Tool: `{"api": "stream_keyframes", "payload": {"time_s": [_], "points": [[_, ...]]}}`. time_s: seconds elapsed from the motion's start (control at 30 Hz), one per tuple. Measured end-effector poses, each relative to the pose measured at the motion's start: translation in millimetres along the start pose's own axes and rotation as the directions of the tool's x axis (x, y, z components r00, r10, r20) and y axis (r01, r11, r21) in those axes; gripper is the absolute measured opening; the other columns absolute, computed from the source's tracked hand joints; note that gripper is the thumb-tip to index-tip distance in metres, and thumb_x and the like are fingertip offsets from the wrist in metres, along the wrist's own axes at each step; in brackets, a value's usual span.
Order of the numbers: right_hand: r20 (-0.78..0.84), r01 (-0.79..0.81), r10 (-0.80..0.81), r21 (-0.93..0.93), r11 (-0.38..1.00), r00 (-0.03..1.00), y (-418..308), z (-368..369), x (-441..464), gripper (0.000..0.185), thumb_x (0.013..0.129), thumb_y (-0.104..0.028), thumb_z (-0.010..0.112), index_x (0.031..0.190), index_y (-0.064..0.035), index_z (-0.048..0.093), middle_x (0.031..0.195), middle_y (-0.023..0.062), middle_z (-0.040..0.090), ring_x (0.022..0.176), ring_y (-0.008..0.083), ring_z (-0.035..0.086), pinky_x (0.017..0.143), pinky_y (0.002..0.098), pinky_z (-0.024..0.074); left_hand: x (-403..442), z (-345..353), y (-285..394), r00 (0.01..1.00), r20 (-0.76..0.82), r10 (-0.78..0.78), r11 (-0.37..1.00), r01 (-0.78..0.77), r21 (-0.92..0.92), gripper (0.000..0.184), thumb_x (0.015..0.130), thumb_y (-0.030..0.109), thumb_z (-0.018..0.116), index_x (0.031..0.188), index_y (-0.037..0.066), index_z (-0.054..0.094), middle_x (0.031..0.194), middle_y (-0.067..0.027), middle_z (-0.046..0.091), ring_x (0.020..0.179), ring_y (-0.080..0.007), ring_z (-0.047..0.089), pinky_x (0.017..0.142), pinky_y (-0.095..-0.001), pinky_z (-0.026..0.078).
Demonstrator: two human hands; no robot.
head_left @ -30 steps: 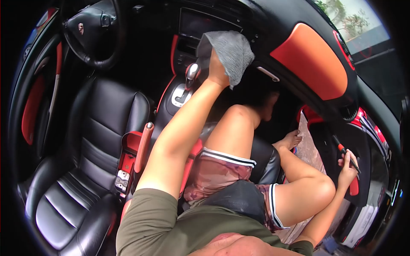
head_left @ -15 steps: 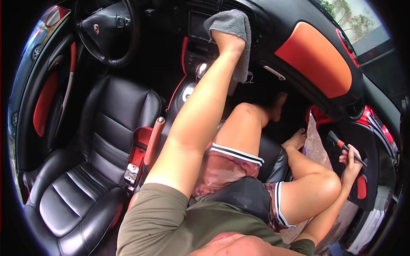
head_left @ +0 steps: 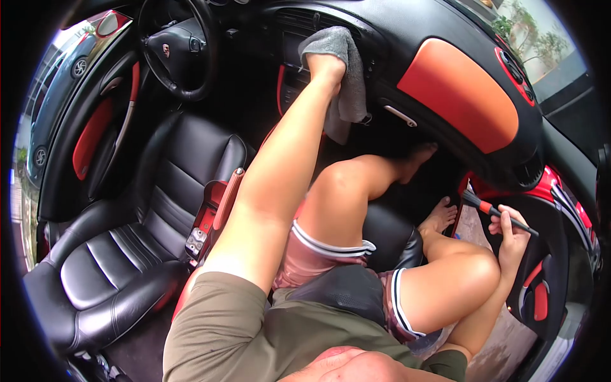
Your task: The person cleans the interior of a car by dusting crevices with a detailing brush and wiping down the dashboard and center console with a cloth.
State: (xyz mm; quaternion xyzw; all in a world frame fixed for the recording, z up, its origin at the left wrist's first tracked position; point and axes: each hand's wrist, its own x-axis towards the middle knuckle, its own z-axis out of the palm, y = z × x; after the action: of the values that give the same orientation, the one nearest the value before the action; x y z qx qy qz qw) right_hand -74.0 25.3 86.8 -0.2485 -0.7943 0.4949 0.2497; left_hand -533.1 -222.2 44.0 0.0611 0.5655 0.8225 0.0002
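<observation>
A grey microfibre cloth [head_left: 350, 79] drapes over my left hand [head_left: 325, 69], which presses it against the centre dashboard beside the dark screen [head_left: 293, 46]. My left fingers are hidden under the fabric, and the cloth's loose end hangs down towards the footwell. Off to the right, near the open door, my right hand [head_left: 511, 228] is closed around the black handle of a detailing brush [head_left: 486, 207]. That brush has an orange-red band, and its dark bristles point up and to the left, away from my fingers.
The steering wheel [head_left: 178, 48] and black driver's seat [head_left: 121, 274] are on the left. A handbrake lever [head_left: 229, 200] rises between the seats. Ahead is the dashboard with its orange-red panel [head_left: 458, 95] and a silver glovebox handle [head_left: 400, 116]. My bent knees fill the middle.
The whole view has shifted slightly as my head turned. My left hand with the cloth sits a little lower on the dashboard, and more cloth hangs down. The brush stays in my right hand.
</observation>
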Motion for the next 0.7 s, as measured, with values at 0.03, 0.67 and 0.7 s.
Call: {"api": "stream_keyframes", "payload": {"time_s": [0.03,0.67,0.7], "points": [[0.017,0.007,-0.007,-0.001,1.0,1.0,-4.9,6.6,5.8,0.022,0.103,-0.015,0.068,0.115,0.0032,0.073,0.085,0.0088,0.074,0.069,0.0101,0.065,0.066,0.0238,0.0544,11.7,1.0,-4.5,1.0,0.007,-0.022,0.999,0.022,0.038,0.025,0.104,0.027,0.062,0.119,0.009,0.069,0.111,-0.0034,0.07,0.101,-0.015,0.066,0.088,-0.0355,0.054],[0.087,0.156,-0.139,-0.236,0.959,0.986,-13.6,-28.7,-55.9,0.018,0.106,-0.013,0.062,0.105,0.0037,0.07,0.087,0.0074,0.062,0.072,0.0111,0.057,0.065,0.0248,0.0459,-74.0,31.3,-43.4,0.839,0.178,0.515,0.39,-0.414,0.822,0.011,0.103,0.016,0.054,0.102,0.009,0.062,0.097,-0.0035,0.063,0.093,-0.0169,0.061,0.078,-0.0371,0.05],[0.125,0.243,-0.213,-0.328,0.913,0.969,-19.5,-29.6,-62.1,0.018,0.106,-0.011,0.06,0.11,0.0035,0.07,0.086,0.007,0.06,0.073,0.0111,0.057,0.066,0.0254,0.0451,-77.2,31.8,-68.9,0.756,0.166,0.633,0.417,-0.514,0.749,0.009,0.102,0.016,0.055,0.105,0.01,0.06,0.099,-0.0034,0.062,0.097,-0.0174,0.06,0.082,-0.0367,0.05]]}}
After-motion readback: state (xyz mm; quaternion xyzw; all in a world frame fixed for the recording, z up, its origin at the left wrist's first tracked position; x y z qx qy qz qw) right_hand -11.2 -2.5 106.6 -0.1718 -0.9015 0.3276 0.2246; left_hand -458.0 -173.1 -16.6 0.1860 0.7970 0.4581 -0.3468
